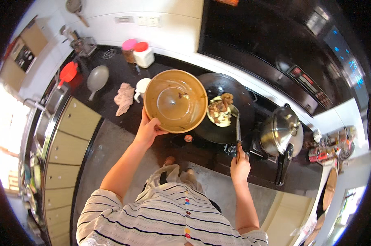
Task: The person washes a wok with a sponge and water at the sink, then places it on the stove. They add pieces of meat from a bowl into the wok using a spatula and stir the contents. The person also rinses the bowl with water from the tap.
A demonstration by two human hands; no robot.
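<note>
My left hand (pixel 148 130) grips the near rim of a round brown bowl (pixel 169 117), thumb over the edge. The bowl is tilted so its inside shows, with only a few scraps and a wet film in it. Just right of it, a dark wok (pixel 222 84) sits on the stove, holding a heap of pale yellow and brown food (pixel 219 112) whose kind I cannot make out. In my right hand (pixel 240 167) is the wooden handle of a metal spatula (pixel 238 130); its head touches the right side of the food.
A steel pressure cooker (pixel 275 133) stands right of the wok, its black handle (pixel 283 168) pointing toward me. Left of the bowl lie a white mug (pixel 142 85), a crumpled cloth (pixel 124 98) and a grey pan (pixel 98 77). Two lidded jars (pixel 143 56) stand by the wall.
</note>
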